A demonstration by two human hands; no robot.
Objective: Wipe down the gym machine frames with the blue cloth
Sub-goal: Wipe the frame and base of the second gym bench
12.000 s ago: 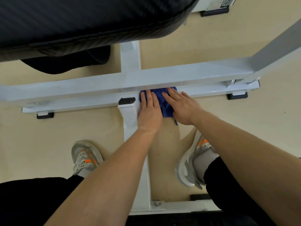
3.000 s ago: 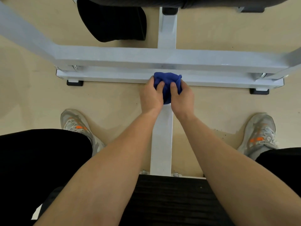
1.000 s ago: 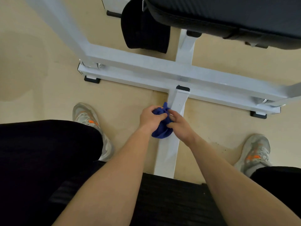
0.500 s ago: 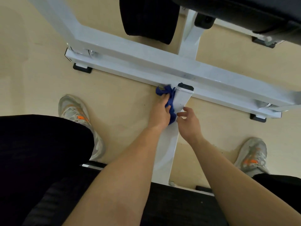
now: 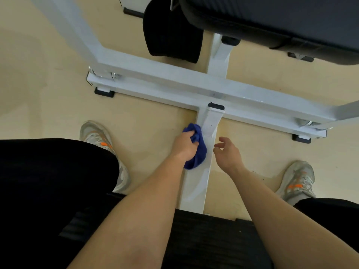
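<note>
Blue cloth (image 5: 197, 154) bunched in left hand (image 5: 183, 146), fingers curled round it, cloth pressed to left flank of white centre beam (image 5: 197, 183). Right hand (image 5: 229, 154) held just beside beam's other flank, fingers loosely curled, nothing pinched. Step judged: centre beam being wiped. Next stroke probably called for ahead of fingertips, toward cross beam (image 5: 165, 78), pressure kept on cloth.

The beige floor (image 5: 48, 105) bears the white machine frame (image 5: 174, 82) on black rubber feet (image 5: 104, 92), with one grey shoe (image 5: 97, 134) near left and another grey shoe (image 5: 297, 179) near right.
</note>
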